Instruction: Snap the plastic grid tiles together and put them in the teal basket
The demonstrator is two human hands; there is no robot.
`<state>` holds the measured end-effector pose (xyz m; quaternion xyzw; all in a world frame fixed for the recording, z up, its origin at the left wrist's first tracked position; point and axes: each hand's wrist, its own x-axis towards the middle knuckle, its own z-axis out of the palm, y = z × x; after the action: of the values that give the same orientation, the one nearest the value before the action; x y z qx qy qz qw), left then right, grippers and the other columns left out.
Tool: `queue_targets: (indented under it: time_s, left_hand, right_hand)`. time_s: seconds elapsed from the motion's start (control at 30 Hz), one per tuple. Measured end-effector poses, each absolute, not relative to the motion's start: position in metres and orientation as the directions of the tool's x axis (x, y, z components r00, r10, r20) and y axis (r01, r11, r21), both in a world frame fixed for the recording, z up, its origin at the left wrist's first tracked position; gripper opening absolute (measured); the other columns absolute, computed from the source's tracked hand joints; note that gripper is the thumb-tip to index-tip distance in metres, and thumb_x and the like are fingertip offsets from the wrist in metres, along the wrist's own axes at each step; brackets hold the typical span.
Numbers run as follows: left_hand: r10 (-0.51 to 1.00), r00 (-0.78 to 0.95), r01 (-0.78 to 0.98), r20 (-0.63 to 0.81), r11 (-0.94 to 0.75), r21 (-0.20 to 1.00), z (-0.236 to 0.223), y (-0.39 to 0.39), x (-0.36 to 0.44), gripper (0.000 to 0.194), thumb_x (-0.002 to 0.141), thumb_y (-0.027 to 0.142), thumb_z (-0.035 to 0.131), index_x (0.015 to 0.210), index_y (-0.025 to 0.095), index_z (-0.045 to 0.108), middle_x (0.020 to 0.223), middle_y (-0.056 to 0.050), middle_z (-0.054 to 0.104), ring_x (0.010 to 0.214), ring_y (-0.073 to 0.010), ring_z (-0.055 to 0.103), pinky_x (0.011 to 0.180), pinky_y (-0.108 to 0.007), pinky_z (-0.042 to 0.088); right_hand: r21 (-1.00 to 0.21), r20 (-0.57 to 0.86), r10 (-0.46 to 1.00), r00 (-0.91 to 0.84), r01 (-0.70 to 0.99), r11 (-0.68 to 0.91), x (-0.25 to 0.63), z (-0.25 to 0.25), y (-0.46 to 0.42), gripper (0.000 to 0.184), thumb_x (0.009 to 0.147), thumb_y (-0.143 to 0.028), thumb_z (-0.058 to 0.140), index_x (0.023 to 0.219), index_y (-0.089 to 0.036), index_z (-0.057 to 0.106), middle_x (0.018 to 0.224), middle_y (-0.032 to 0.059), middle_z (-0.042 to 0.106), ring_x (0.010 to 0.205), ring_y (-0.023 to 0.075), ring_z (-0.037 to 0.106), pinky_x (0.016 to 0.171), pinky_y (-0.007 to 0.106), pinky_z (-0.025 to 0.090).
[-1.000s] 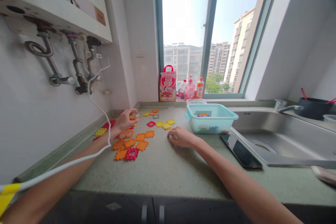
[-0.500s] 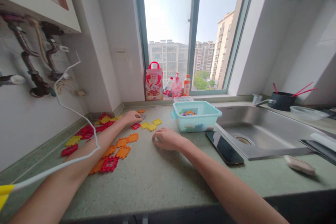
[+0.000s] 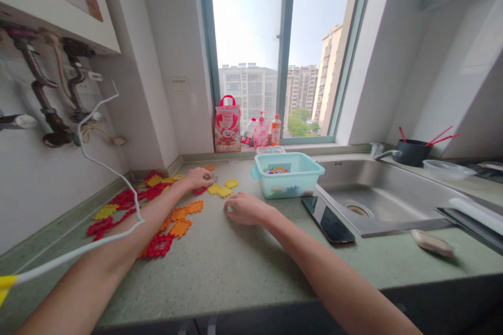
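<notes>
My left hand (image 3: pixel 197 178) reaches to the back of the counter, its fingertips closed on a small grey toothed piece (image 3: pixel 214 179). Just below those fingers lies a red interlocking piece (image 3: pixel 200 190), with several yellow interlocking pieces (image 3: pixel 223 190) to its right. My right hand (image 3: pixel 245 209) rests low over the counter, fingers curled together; whatever is under them is hidden. Orange interlocking pieces (image 3: pixel 181 221) and a red window-like piece (image 3: pixel 159 246) lie beside my left forearm. More red and yellow pieces (image 3: pixel 126 199) are spread along the wall, partly covered by that arm.
A light-blue tub (image 3: pixel 288 187) with colourful pieces stands right of my hands. Beyond it are a black phone (image 3: pixel 328 220), a steel sink (image 3: pixel 377 188) and a pale bar-like object (image 3: pixel 432 243). A white cable (image 3: pixel 131 188) hangs across my left arm. Bottles (image 3: pixel 261 132) line the sill.
The view has shifted slightly, so most things sit a little further left. My left fingers have drawn closer around the grey piece. My right hand keeps its place on the counter.
</notes>
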<state>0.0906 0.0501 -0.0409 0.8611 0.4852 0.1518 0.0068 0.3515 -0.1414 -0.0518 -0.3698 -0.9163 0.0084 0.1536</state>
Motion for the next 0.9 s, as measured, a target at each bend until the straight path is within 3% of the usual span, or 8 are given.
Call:
queue_targets:
  time_s: [0.13,0.33,0.53,0.7,0.9]
  left_hand:
    - [0.851,0.434,0.832,0.295,-0.504,0.233,-0.042,0.051,0.095,0.038,0.073,0.06,0.074,0.093,0.029,0.084,0.109,-0.004,0.082,0.105,-0.0272,0.073,0.093,-0.03,0.053]
    - [0.884,0.332,0.838,0.33,-0.437,0.326,-0.036,0.053,0.102,0.051,0.089,0.064,0.057,0.11,0.026,0.083,0.114,-0.006,0.081,0.108,-0.0282,0.073,0.091,-0.032,0.055]
    - [0.885,0.415,0.838,0.211,-0.462,0.29,-0.034,0.051,0.096,0.039,0.069,0.054,0.078,0.101,0.033,0.085,0.117,-0.004,0.081,0.111,-0.0311,0.074,0.096,-0.034,0.054]
    - [0.857,0.48,0.817,0.187,-0.514,0.262,-0.031,0.049,0.094,0.039,0.066,0.042,0.076,0.103,0.032,0.085,0.118,-0.003,0.08,0.115,-0.0296,0.072,0.099,-0.032,0.052]
    - [0.842,0.503,0.795,0.197,-0.54,0.278,-0.028,0.044,0.102,0.034,0.066,0.043,0.073,0.096,0.029,0.085,0.103,-0.002,0.082,0.097,-0.0257,0.075,0.086,-0.028,0.054]
  right_hand:
    - [-0.115,0.272,0.674,-0.687,0.672,0.731,0.351,-0.052,-0.14,0.027,0.095,-0.026,0.063,0.116,-0.017,0.077,0.115,0.0113,0.078,0.107,0.0232,0.071,0.101,0.033,0.05]
    - [-0.114,0.252,0.685,-0.684,0.682,0.723,0.351,-0.05,-0.141,0.028,0.095,-0.028,0.063,0.117,-0.017,0.077,0.117,0.0124,0.078,0.108,0.0261,0.071,0.1,0.036,0.052]
    - [-0.127,0.259,0.687,-0.679,0.681,0.721,0.352,-0.051,-0.141,0.029,0.095,-0.027,0.063,0.118,-0.017,0.077,0.117,0.0126,0.077,0.109,0.0261,0.07,0.101,0.036,0.052]
    - [-0.13,0.256,0.689,-0.678,0.682,0.719,0.352,-0.051,-0.142,0.03,0.095,-0.027,0.062,0.119,-0.016,0.077,0.119,0.0135,0.077,0.112,0.027,0.07,0.102,0.037,0.052]
    - [-0.116,0.255,0.689,-0.679,0.686,0.719,0.351,-0.049,-0.144,0.029,0.095,-0.027,0.062,0.119,-0.017,0.077,0.117,0.0125,0.078,0.109,0.0253,0.071,0.101,0.035,0.052]
